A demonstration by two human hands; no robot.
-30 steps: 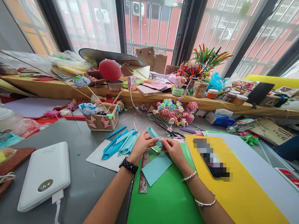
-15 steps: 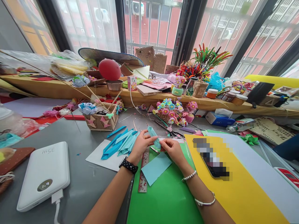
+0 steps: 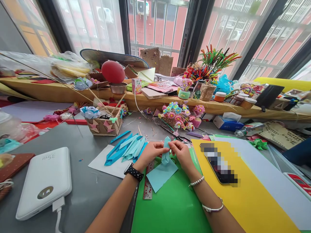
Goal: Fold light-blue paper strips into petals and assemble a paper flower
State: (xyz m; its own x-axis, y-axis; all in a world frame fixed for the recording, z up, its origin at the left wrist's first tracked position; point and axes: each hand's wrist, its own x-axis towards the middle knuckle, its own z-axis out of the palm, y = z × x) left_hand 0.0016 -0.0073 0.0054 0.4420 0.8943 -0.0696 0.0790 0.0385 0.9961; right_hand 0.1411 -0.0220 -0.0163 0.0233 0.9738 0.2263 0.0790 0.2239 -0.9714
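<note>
Both my hands pinch a small folded strip of light blue paper (image 3: 166, 151) held upright above the table. My left hand (image 3: 150, 153), with a black watch at the wrist, grips its left side. My right hand (image 3: 181, 154), with bead and metal bracelets, grips its right side near the top. Under them lies a flat light blue paper square (image 3: 161, 174) on a green sheet (image 3: 170, 207), beside a ruler (image 3: 147, 186). A heap of folded blue paper pieces (image 3: 126, 149) rests on white paper to the left.
A white power bank (image 3: 45, 181) with a cable lies at the left. A phone (image 3: 218, 163) rests on a yellow sheet (image 3: 247, 194) at the right. A woven basket (image 3: 104, 124), paper flowers (image 3: 178, 115), scissors and a cluttered wooden sill (image 3: 155, 102) stand behind.
The folded blue strip has turned from slanted to upright between my fingers, and both hands have drawn closer together over the blue square.
</note>
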